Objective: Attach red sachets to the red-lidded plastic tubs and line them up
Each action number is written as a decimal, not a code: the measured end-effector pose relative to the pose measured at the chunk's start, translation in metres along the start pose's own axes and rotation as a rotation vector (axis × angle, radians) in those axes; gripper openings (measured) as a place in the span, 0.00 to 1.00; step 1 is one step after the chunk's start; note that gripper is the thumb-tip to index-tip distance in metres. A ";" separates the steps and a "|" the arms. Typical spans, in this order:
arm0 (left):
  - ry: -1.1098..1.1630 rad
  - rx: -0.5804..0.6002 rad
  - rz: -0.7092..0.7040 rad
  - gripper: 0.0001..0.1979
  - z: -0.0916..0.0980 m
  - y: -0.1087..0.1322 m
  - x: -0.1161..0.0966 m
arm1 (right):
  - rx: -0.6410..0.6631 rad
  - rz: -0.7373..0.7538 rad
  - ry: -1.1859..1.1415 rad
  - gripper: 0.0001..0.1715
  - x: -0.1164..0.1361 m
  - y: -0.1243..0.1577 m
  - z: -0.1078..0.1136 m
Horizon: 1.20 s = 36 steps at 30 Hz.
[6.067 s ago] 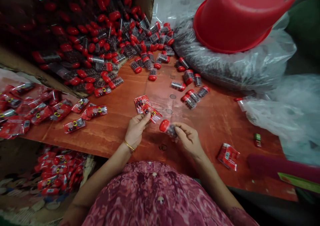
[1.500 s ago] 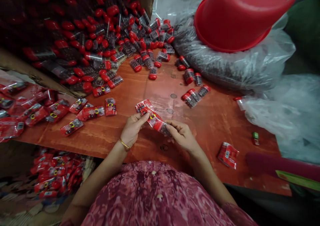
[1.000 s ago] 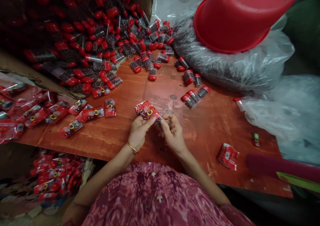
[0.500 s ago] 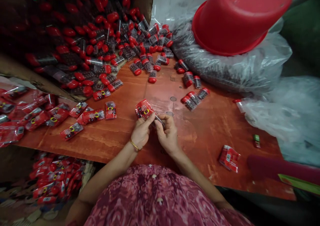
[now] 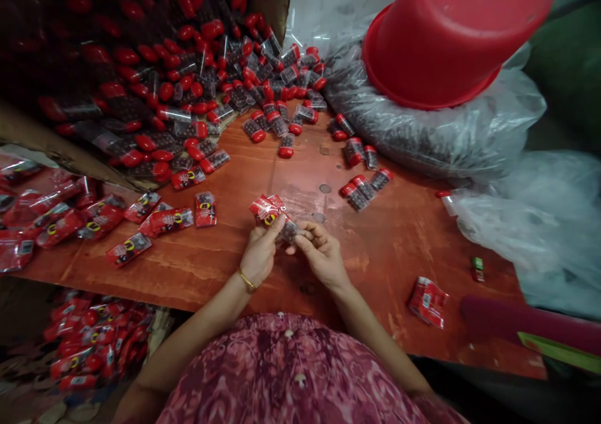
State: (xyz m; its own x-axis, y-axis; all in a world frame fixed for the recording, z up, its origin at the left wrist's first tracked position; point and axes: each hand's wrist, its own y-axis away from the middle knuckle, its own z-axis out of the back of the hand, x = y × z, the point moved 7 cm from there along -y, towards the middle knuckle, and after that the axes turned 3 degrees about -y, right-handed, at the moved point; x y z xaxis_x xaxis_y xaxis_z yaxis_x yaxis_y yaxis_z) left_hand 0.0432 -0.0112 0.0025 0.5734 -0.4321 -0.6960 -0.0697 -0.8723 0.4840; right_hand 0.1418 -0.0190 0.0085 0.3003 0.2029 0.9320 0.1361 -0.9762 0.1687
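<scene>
The clear tube (image 5: 290, 230), dark inside, lay between the person's two hands, above the tabletop (image 5: 385, 255) and inward from the middle of its near edge. Its long axis appeared to slant, one end up and left toward the left thumb, the other down and right toward the right fingertips. The exposed end was nearer the right hand (image 5: 323, 252), whose thumb and forefinger were pinched together at it, with no clear gap, the remaining fingers loosely curled. The left hand (image 5: 261, 248) was closed too, its thumb pressed flat on a small fan of red printed packets (image 5: 267, 208) that jutted up and left, toward the far-left corner. So the tube lay to the right of the packets, roughly in line with the thumb, and the two touched or overlapped. Whether its upper end sat inside the top packet or merely behind it could not be told, since thumb and glare hid the join.

Farther in toward the far edge, to the right of the hands, a small group of red-capped tubes (image 5: 360, 192) lay side by side. Filled packets (image 5: 166, 222) were strewn toward the left end of the tabletop, well apart from the left hand, and a loose red packet (image 5: 428, 302) lay near the near-right corner.
</scene>
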 end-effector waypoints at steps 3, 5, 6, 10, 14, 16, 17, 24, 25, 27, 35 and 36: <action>0.030 0.006 0.048 0.15 -0.001 0.002 0.010 | -0.054 0.049 0.042 0.16 -0.005 -0.006 -0.002; 0.030 0.020 0.088 0.16 0.000 0.003 0.015 | -0.076 0.072 0.094 0.13 -0.008 -0.012 -0.004; 0.033 0.021 0.129 0.15 0.002 0.003 0.017 | -0.080 0.097 0.176 0.13 -0.006 -0.015 -0.004; 0.131 -0.161 0.232 0.12 0.035 -0.002 0.004 | -0.250 0.318 0.918 0.16 0.027 -0.031 0.025; 0.393 -0.426 -0.090 0.20 0.080 -0.001 -0.048 | -0.626 0.249 1.436 0.20 0.052 -0.040 0.085; 0.448 -0.411 -0.219 0.25 0.086 0.004 -0.064 | -0.597 0.222 1.531 0.20 0.048 -0.041 0.096; 0.417 -0.378 -0.231 0.26 0.084 0.004 -0.066 | -0.552 0.235 1.555 0.19 0.044 -0.039 0.096; -0.889 -0.166 -0.450 0.17 0.030 -0.018 -0.047 | -0.366 0.471 1.560 0.18 0.024 -0.013 0.060; -1.084 -0.143 -0.518 0.15 0.023 -0.023 -0.046 | -0.355 0.494 1.540 0.18 0.024 -0.011 0.058; -1.357 -0.132 -0.581 0.11 0.017 -0.031 -0.045 | -0.346 0.516 1.500 0.19 0.024 -0.009 0.057; -1.515 -0.149 -0.618 0.08 0.018 -0.037 -0.044 | -0.370 0.586 1.345 0.13 0.032 -0.001 0.038; -1.503 -0.155 -0.619 0.07 0.018 -0.038 -0.044 | -0.363 0.591 1.301 0.12 0.034 0.000 0.033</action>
State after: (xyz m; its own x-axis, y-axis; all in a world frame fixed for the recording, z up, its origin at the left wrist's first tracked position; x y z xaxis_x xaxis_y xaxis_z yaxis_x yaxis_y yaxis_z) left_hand 0.0054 0.0366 0.0054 -0.7915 0.0528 -0.6089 -0.0135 -0.9975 -0.0689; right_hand 0.1828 -0.0094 0.0294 -0.8407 -0.2406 0.4851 0.0004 -0.8962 -0.4438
